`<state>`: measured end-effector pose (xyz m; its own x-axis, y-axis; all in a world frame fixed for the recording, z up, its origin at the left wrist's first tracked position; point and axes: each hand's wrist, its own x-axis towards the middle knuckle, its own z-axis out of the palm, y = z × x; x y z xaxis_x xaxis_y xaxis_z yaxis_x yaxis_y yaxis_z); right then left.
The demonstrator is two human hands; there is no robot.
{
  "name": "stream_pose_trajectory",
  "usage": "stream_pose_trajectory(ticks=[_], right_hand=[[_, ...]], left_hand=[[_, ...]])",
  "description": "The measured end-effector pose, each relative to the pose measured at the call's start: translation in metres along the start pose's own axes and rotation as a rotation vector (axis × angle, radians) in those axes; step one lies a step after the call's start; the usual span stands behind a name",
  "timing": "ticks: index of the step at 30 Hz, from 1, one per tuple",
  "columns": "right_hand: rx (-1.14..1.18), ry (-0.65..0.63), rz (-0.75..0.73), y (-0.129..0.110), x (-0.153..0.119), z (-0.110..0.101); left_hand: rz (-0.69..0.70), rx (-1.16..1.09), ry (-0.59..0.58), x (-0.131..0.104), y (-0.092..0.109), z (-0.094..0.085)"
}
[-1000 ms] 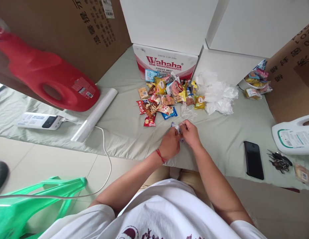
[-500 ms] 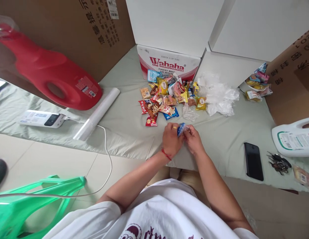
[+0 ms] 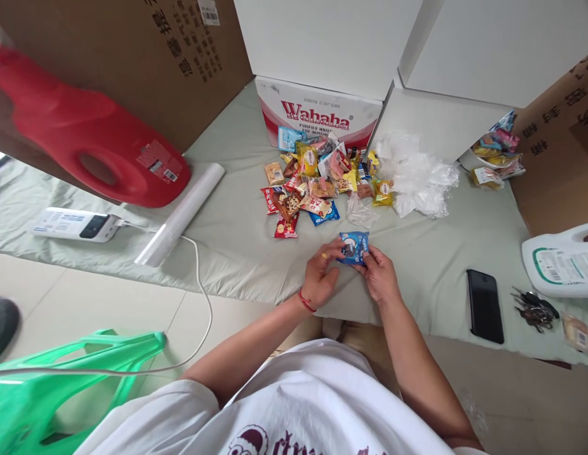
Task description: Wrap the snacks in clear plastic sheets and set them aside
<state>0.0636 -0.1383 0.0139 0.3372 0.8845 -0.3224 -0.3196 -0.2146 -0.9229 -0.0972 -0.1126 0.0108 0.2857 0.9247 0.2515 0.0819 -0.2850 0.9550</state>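
A small blue snack packet (image 3: 354,248) faces up, pinched at its lower right by my right hand (image 3: 381,274), thumb on top. My left hand (image 3: 319,277) is at the packet's left edge, fingertips touching or just over it, thumb apart from the fingers. A yellow ring and a red string bracelet are on that hand and wrist. Ahead of both hands lies a heap of wrapped snacks (image 3: 317,186) in red, yellow, brown and blue. A crumpled clear wrapper (image 3: 361,210) sits close to the heap, left of a pile of clear plastic bags (image 3: 417,177).
A Wahaha carton (image 3: 317,114) stands behind the heap. To the left are a red jug (image 3: 99,139), a plastic roll (image 3: 180,215) and a power bank (image 3: 76,224) with a cable. At right lie a phone (image 3: 486,306), keys (image 3: 535,309) and a white bottle (image 3: 561,262).
The blue packet, bunched between both hands before, is now spread flat and face up. My left hand has loosened and shifted slightly left; my right hand has moved a little right.
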Motion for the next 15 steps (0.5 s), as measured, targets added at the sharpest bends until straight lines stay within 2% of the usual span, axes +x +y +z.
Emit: stream_pose_trajectory(ticks=[2, 3, 6, 11, 13, 15], right_hand=[[0.047, 0.040, -0.002, 0.002, 0.000, 0.000], [0.051, 0.054, -0.005, 0.003, -0.001, 0.000], [-0.012, 0.086, -0.002, 0.003, -0.006, -0.001], [-0.096, 0.070, 0.000, -0.009, -0.017, -0.023], [-0.108, 0.036, 0.004, -0.017, -0.015, -0.043], [-0.125, 0.099, -0.061, -0.030, -0.004, -0.071]], left_hand=[[-0.197, -0.139, 0.149, 0.005, 0.003, 0.000], [-0.283, -0.199, 0.149, 0.008, 0.004, 0.001], [-0.413, -0.358, 0.000, 0.013, 0.003, 0.010], [-0.369, -0.390, -0.165, 0.024, 0.003, 0.031], [-0.312, -0.409, -0.283, 0.033, 0.006, 0.039], [-0.243, -0.415, -0.352, 0.043, 0.006, 0.048]])
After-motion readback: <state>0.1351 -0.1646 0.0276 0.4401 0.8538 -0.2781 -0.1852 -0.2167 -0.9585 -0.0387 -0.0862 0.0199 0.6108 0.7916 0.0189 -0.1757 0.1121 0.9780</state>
